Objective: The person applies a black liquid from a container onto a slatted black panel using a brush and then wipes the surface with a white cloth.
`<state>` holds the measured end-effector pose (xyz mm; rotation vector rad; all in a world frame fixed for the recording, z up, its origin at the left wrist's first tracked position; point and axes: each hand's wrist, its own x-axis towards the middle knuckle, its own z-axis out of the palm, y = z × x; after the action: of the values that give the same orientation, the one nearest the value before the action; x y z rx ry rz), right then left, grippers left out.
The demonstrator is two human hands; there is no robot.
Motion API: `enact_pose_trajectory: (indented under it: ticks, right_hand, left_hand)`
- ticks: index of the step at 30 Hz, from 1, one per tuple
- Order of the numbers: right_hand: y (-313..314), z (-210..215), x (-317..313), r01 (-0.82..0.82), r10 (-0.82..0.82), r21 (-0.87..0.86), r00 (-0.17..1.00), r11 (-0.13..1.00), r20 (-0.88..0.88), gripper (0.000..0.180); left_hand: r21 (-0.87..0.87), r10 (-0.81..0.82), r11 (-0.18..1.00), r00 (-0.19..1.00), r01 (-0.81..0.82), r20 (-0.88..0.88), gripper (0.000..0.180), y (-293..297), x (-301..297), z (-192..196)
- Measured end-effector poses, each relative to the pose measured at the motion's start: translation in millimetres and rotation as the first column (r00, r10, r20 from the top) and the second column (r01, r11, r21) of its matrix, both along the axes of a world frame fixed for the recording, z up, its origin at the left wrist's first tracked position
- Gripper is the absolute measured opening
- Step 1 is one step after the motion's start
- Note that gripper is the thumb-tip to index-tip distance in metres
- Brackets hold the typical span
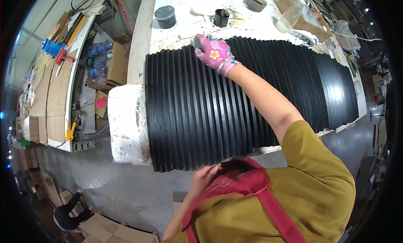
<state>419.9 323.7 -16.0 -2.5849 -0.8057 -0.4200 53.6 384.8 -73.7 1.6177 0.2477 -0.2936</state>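
Observation:
A long row of black ribbed strips (201,109) lies side by side across the table, their ends toward me and away from me. My right hand (213,53), in a pink flowered glove with grey on its fingers, is at the far ends of the strips. Its fingers are curled together, and what they hold is hidden. At the near ends, in front of the red apron (239,180), is my bare left hand (205,176). Its fingers are pressed together close to the strip edges; I cannot make out what is between them.
Beyond the strips stand a dark lidded tub (165,17), a small black cup (221,18) and a round container (255,3) on the stained white table (184,35). A white wrapped block (127,123) abuts the left end. Farther left, bottles fill a carton (118,67); a person (69,215) bends at lower left.

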Motion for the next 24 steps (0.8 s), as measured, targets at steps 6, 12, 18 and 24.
enact_pose_trajectory:
  ticks: [6, 12, 18, 24]
  right_hand:
    - [37.1, -0.1, -64.2, -0.291, 0.29, 0.025, 0.936, 0.956, -0.197, 0.026]
    - [9.7, -8.1, -8.7, -0.02, 0.023, -0.123, 1.0, 0.992, 0.021, 0.021]
    - [17.7, 9.6, -90.8, -0.44, 0.458, 0.143, 0.879, 0.887, -0.137, 0.021]
    - [-100.5, 10.4, 7.7, 0.297, -0.299, -0.072, 0.954, 0.952, -0.026, 0.021]
  left_hand:
    - [-0.04, -0.049, 0.998, 0.998, 0.047, -0.051, 0.019, 10.4, -2.3, -7.4]
    - [-0.027, -0.117, 0.993, 0.977, 0.114, -0.176, 0.021, 10.2, 2.6, -8.0]
    - [0.025, -0.132, 0.989, 0.958, 0.143, -0.256, 0.022, 13.5, 5.1, -2.3]
    - [0.05, -0.154, 0.984, 0.963, 0.169, -0.219, 0.022, 10.1, 7.7, -2.4]
